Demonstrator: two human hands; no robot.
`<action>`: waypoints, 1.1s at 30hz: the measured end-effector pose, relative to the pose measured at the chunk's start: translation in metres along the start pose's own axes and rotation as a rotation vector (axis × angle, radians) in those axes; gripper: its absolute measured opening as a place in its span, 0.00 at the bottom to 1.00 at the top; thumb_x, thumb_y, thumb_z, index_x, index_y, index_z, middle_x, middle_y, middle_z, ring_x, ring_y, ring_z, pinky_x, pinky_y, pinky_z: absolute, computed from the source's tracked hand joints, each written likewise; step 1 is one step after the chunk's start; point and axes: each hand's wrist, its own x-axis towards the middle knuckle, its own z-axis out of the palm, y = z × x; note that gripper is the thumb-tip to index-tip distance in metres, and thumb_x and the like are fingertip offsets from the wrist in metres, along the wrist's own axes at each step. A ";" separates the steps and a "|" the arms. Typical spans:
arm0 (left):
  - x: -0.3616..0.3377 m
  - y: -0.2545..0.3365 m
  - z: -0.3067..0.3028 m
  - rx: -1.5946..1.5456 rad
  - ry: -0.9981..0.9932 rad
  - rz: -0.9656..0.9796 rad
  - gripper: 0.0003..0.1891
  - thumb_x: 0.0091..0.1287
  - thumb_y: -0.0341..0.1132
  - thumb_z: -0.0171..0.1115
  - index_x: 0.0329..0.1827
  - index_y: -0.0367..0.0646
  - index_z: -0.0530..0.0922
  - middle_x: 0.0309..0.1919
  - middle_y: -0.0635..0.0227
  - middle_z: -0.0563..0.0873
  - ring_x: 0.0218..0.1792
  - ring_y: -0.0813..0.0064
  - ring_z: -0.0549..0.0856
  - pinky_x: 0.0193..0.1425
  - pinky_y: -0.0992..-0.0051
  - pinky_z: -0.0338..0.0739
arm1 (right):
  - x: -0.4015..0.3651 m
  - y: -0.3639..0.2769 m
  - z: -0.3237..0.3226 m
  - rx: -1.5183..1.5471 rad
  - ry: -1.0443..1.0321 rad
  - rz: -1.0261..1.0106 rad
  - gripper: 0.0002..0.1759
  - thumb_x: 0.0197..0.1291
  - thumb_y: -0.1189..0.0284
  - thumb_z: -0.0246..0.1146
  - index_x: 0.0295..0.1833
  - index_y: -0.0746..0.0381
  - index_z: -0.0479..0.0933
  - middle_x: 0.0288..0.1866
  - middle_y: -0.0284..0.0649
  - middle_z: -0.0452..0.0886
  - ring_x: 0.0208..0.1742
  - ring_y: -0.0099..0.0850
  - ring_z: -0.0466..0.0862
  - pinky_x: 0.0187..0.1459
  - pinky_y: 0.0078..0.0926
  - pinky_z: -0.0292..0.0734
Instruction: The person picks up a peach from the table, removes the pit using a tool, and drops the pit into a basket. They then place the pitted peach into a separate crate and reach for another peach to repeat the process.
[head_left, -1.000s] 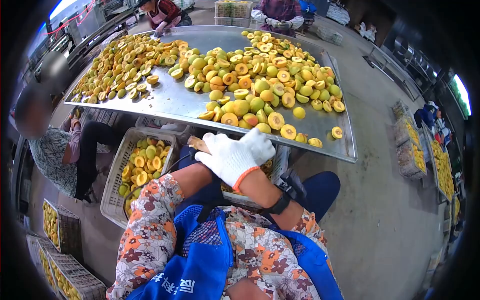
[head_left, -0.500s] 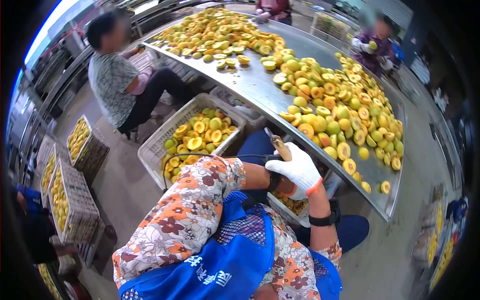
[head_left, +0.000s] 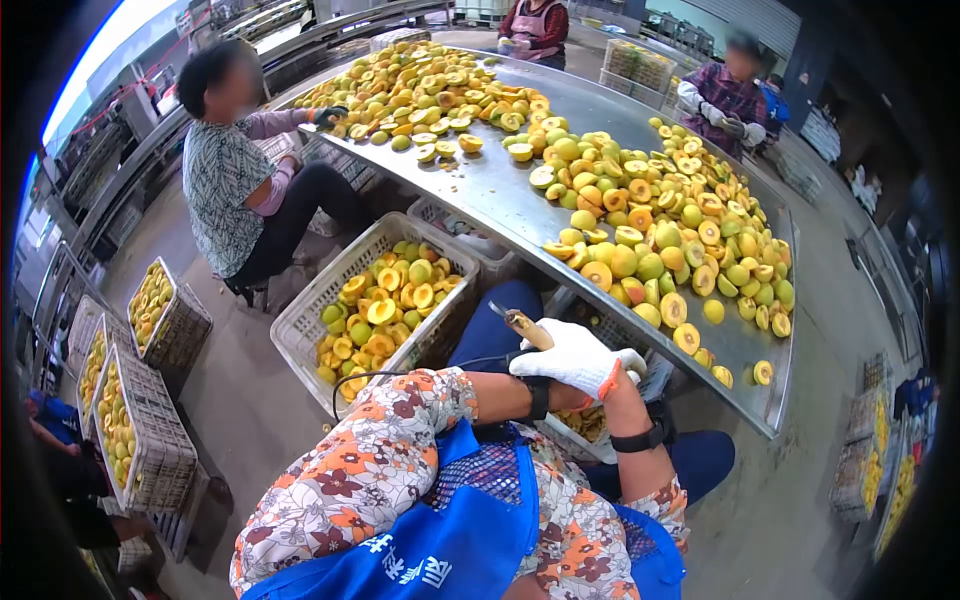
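My right hand (head_left: 566, 356), in a white glove with an orange cuff, grips a short wooden-handled tool (head_left: 528, 330) with a metal tip. The tool points up and to the left, beside the near edge of the metal table (head_left: 490, 215). My forearms cross, and my left hand (head_left: 630, 362) lies mostly hidden behind the right wrist; only a bit of white glove shows there, so its fingers cannot be made out. Below the hands, partly covered by my arms, is a crate of cut fruit (head_left: 585, 420). Halved yellow-green stone fruit (head_left: 640, 265) is heaped on the table.
A pale crate (head_left: 290, 325) of halved fruit stands left of my knees. Stacked crates (head_left: 150, 430) line the floor farther left, and more crates (head_left: 860, 470) stand at right. One person (head_left: 230, 190) sits at the table's left; two others (head_left: 535, 30) (head_left: 725, 100) are across it.
My right hand and the tool have shifted slightly left and down. The person at left has reached onto the fruit pile. The person at far right has lowered their hands.
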 end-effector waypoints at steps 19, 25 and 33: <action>-0.006 0.012 0.021 -0.087 0.002 0.020 0.07 0.60 0.41 0.65 0.39 0.54 0.85 0.39 0.63 0.87 0.45 0.57 0.87 0.50 0.59 0.79 | -0.014 0.004 0.013 -0.017 -0.133 0.015 0.35 0.53 0.41 0.71 0.52 0.61 0.82 0.53 0.49 0.86 0.58 0.47 0.85 0.63 0.40 0.74; -0.012 0.009 0.017 -0.093 0.024 0.021 0.08 0.60 0.41 0.65 0.40 0.53 0.85 0.40 0.62 0.88 0.45 0.56 0.87 0.51 0.58 0.80 | -0.019 -0.010 0.015 -0.076 -0.119 0.005 0.33 0.54 0.42 0.73 0.51 0.58 0.83 0.48 0.44 0.87 0.53 0.43 0.87 0.58 0.38 0.78; -0.015 0.007 0.016 0.212 0.255 0.141 0.10 0.60 0.40 0.64 0.42 0.51 0.86 0.41 0.60 0.89 0.46 0.54 0.88 0.52 0.56 0.81 | -0.029 -0.019 0.026 0.174 0.233 -0.012 0.20 0.62 0.58 0.71 0.48 0.63 0.82 0.36 0.40 0.86 0.35 0.30 0.84 0.40 0.30 0.79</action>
